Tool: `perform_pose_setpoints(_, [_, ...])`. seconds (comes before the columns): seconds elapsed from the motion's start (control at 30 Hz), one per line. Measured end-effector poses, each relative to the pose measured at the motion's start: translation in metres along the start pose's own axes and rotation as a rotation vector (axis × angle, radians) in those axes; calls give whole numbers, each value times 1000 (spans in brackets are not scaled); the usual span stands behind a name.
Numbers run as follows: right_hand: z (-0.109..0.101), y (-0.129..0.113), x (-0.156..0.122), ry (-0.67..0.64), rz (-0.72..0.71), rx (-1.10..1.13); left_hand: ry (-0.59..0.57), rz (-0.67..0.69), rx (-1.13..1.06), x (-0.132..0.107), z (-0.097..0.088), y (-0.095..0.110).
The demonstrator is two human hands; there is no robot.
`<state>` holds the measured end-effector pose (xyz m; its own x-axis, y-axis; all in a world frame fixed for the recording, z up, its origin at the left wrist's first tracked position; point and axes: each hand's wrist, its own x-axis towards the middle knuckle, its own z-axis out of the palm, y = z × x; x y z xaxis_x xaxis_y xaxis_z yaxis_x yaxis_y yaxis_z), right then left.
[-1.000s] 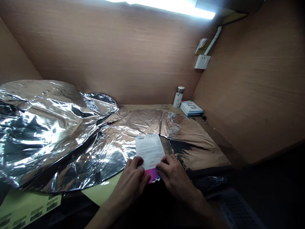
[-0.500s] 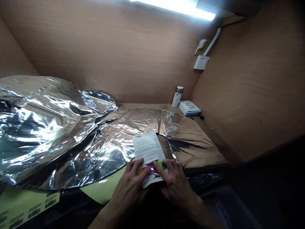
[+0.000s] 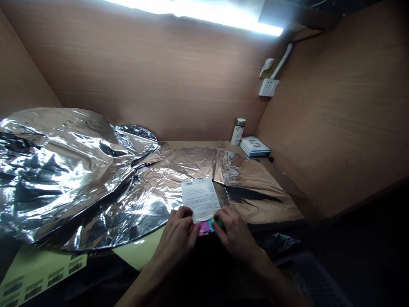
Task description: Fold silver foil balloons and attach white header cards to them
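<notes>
A flat white paper packet (image 3: 201, 198) with small printed text and a barcode lies on shiny foil sheeting at the table's front edge. Its near end shows a flap with a magenta and blue band (image 3: 205, 227). On the packet's near left corner, my left hand (image 3: 180, 229) is closed, thumb and curled fingers gripping the edge. My right hand (image 3: 232, 228) pinches the near right corner, where a bit of green shows between the fingers. The undersides of both hands are hidden.
Crumpled silver foil sheeting (image 3: 73, 170) is heaped at the left. Yellow sheets with barcode labels (image 3: 56, 277) lie at the near left. A white bottle (image 3: 237, 132) and stacked booklets (image 3: 254, 146) stand in the back right corner, below a wall socket (image 3: 269, 87).
The packet's near flap has been folded, so its white end no longer shows. My fingers have moved from lying flat across the flap to gripping its two corners.
</notes>
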<state>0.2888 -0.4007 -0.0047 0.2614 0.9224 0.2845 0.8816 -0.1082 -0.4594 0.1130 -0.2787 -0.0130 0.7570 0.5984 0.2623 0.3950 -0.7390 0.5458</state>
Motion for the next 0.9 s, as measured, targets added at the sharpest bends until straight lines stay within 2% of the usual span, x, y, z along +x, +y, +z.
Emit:
perform_pose_setpoints(0.1, [4,-3,3,14,7,-84,-31,13,49,7,-2,1])
perform_pose_setpoints(0.2, [12,-6,-3,96,11,-191,-48,-6,75,12,-6,2])
perform_pose_setpoints(0.3, [24,-11,-23,134,-107,-269,-57,-27,109,12,-6,-2])
perform_pose_setpoints(0.4, [34,-12,-44,70,-216,-296,-58,78,141,12,-3,-11])
perform_pose_setpoints(0.5, [36,-8,-48,21,-208,-295,-89,224,187,18,1,-19])
perform_pose_setpoints(0.57, [31,-5,-41,0,-187,-278,-135,255,219,26,-3,-21])
perform_pose_setpoints(0.67, [20,-2,-27,-5,-159,-265,-204,285,157,36,-25,-30])
perform_pose_setpoints(0.73, [15,-4,-18,53,-159,-261,-155,265,72,36,-52,-46])
perform_pose_setpoints(0.83, [19,-19,-10,154,-226,-172,-38,150,92,20,-94,-78])
perform_pose_setpoints(0.9, [28,-37,-4,117,-319,-46,-72,129,189,4,-110,-98])
